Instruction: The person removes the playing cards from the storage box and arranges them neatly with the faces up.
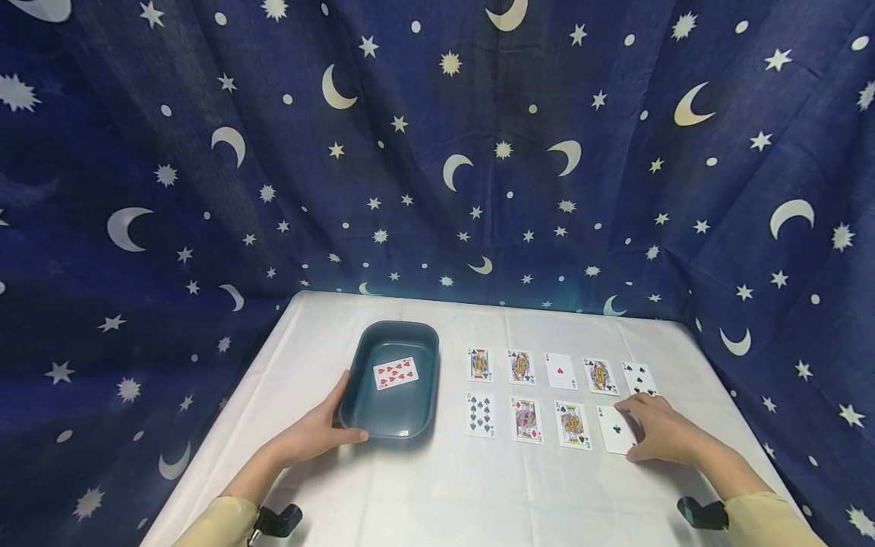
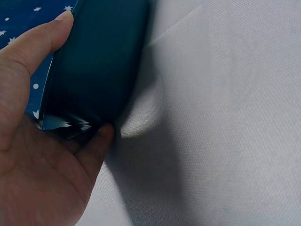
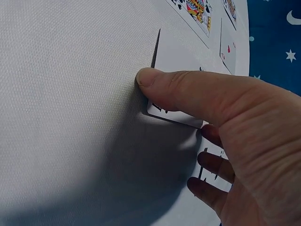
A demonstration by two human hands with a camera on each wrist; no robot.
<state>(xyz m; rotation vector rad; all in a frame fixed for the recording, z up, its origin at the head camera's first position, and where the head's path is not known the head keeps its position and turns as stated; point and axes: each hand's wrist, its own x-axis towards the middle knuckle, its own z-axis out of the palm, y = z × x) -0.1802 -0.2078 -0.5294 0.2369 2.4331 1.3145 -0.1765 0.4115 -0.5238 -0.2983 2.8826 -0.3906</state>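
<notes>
Item 1: your left hand (image 1: 316, 433) grips the near corner of the blue tray (image 1: 355, 357), thumb and fingers curled round its rim. One red card (image 1: 395, 373), apparently a nine of hearts, already lies inside.

Item 2: nine cards remain in two rows on the white counter (image 1: 437, 486).

Item 3: your right hand (image 1: 659, 434) lifts the near-right club card (image 1: 613, 430), thumb pinching its edge.

No brand or lettering legible.

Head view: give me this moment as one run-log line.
left hand: holds tray rim | right hand: thumb and fingers on club card | tray: one red card | table: nine cards face up
</notes>
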